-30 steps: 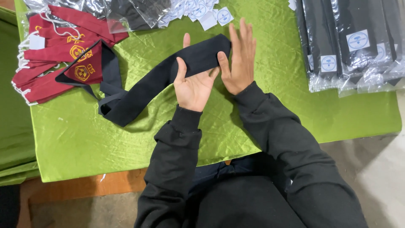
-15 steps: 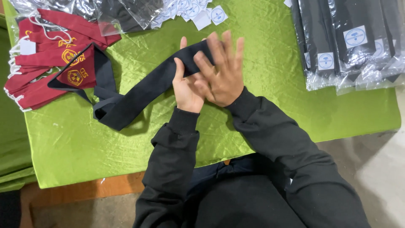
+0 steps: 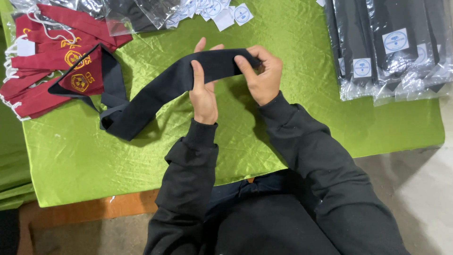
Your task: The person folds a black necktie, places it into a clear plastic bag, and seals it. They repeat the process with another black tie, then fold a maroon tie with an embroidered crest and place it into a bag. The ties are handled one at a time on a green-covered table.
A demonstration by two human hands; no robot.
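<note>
Head view: black necktie point(image 3: 160, 92), mid-table on green cloth point(image 3: 292, 71).
Left hand point(image 3: 204, 92): closed around band's middle.
Right hand point(image 3: 264, 75): pinching folded end.
Handling: probably soft, light, floppy; best gripped at the fold.

matt black cloth band point(image 3: 160, 89) on a glossy, creased green satin tablecloth point(image 3: 302, 56); shiny clear plastic bags point(image 3: 401, 71).
</note>
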